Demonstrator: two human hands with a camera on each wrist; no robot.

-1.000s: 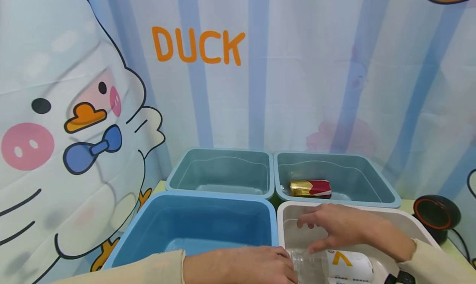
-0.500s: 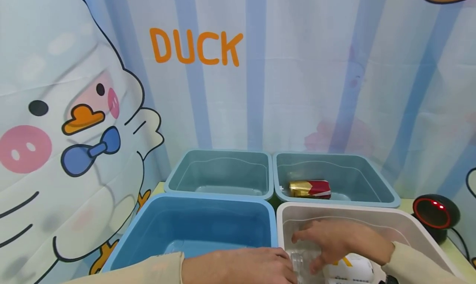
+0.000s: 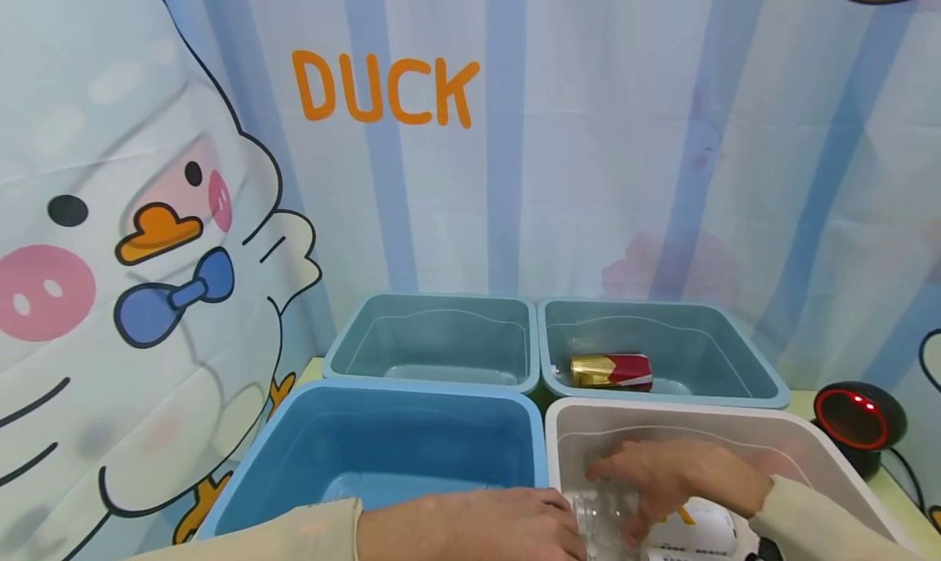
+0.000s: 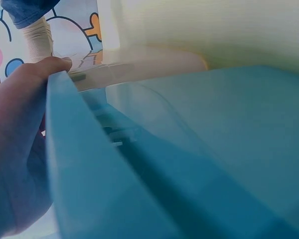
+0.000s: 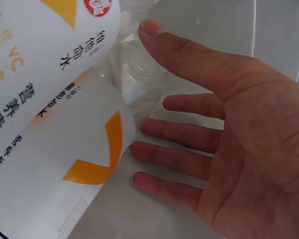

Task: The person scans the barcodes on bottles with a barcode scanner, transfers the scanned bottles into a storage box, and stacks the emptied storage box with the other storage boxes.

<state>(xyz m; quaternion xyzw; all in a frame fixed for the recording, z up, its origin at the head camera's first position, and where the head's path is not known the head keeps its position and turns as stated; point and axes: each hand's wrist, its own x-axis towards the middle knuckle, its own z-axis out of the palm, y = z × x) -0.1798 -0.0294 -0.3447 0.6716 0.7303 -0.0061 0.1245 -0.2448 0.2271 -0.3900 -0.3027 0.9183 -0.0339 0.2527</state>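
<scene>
In the head view my left hand [image 3: 478, 524] lies over the rim between the blue bin [image 3: 540, 438] and the pale bin [image 3: 555, 426]. Its fingers bend down over that edge; in the left wrist view the thumb [image 4: 60, 63] rests on the blue rim. Inside the pale bin my right hand [image 3: 662, 479] hovers above two plastic bottles, fingers apart and slightly bent, holding nothing. White labels with orange marks wrap the upper bottle [image 5: 50, 55] and the lower bottle [image 5: 70, 169] in the right wrist view. The right thumb tip [image 5: 152, 30] reaches beside a clear bottle end.
Behind stand two grey-green bins, the back left bin [image 3: 434, 340] and the back right bin [image 3: 706, 340]. A gold and red can [image 3: 612, 371] lies in the latter. A black round device [image 3: 860, 422] with red lights stands at right, before a duck-print curtain [image 3: 573, 136].
My right hand has lowered into the pale bin, closer to the bottles. The left hand has stayed at the rim. Red lights have come on in the black device.
</scene>
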